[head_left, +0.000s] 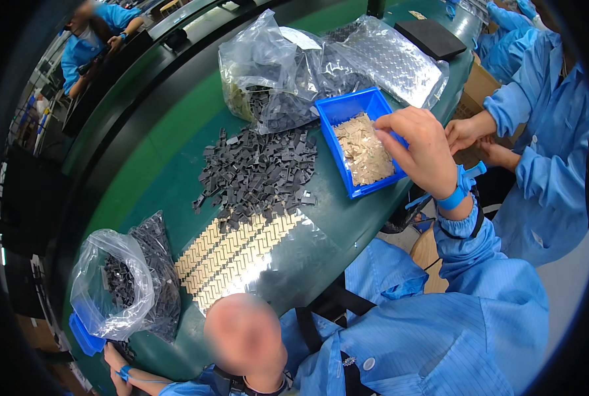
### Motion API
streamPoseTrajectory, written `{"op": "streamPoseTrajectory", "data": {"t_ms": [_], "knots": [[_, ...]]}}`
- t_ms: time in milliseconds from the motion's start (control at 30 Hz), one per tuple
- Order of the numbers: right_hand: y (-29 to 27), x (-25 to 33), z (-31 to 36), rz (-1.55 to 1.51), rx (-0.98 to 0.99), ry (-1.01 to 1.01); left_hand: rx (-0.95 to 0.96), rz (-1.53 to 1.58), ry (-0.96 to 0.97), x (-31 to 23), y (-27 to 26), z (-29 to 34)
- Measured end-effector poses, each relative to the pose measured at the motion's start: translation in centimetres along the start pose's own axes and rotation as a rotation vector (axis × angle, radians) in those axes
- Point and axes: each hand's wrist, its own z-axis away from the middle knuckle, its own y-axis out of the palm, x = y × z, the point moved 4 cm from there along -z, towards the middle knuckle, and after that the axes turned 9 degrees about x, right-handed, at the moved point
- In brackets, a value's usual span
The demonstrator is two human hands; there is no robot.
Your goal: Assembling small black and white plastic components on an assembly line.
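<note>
My right hand (420, 145), wearing a blue wrist strap, is over a blue bin (339, 162) of small flat beige pieces (363, 148). Its thumb and forefinger are pinched together; what they hold, if anything, is too small to name. Low in the picture, my left hand (245, 330) is at the near edge of a clear plastic sheet (294, 254). Blur hides its fingers. Beige pieces lie in slanted rows on that sheet. A loose heap of small black plastic parts (258, 171) covers the sheet's far edge and spreads onto the green table.
Clear bags of black parts stand at the back (268, 79) and left (119, 284). Beyond the bin lie a silvery patterned sheet (393, 56) and a black block (431, 39). Co-workers' hands show at right (466, 132) and lower left (116, 363), beside a small blue bin (86, 335).
</note>
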Motion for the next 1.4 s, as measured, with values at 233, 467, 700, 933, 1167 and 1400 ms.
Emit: {"op": "streamPoseTrajectory", "data": {"t_ms": [233, 467, 700, 933, 1167, 1400], "knots": [[2.9, 7.5, 1.9, -1.007, 0.482, -0.147, 0.144, -0.492, 0.484, -2.3, 2.2, 0.1], [5.3, 10.0, 3.3, -1.349, 0.773, -0.196, 0.207, -0.601, 0.642, -2.7, 2.8, 0.6], [5.1, 9.8, 3.5, -1.332, 0.715, -0.157, 0.284, -0.634, 0.586, -2.2, 3.4, -0.1], [3.8, 7.7, 3.1, -0.985, 0.211, 0.001, 0.362, -0.539, 0.374, 0.4, 5.0, -6.1], [2.4, 7.3, 3.0, -0.975, 0.143, 0.008, 0.538, -0.615, 0.274, 4.2, 8.9, -9.4], [2.4, 6.8, 3.3, -0.980, 0.148, 0.029, 0.501, -0.567, 0.271, 4.5, 9.0, -9.7]]}}
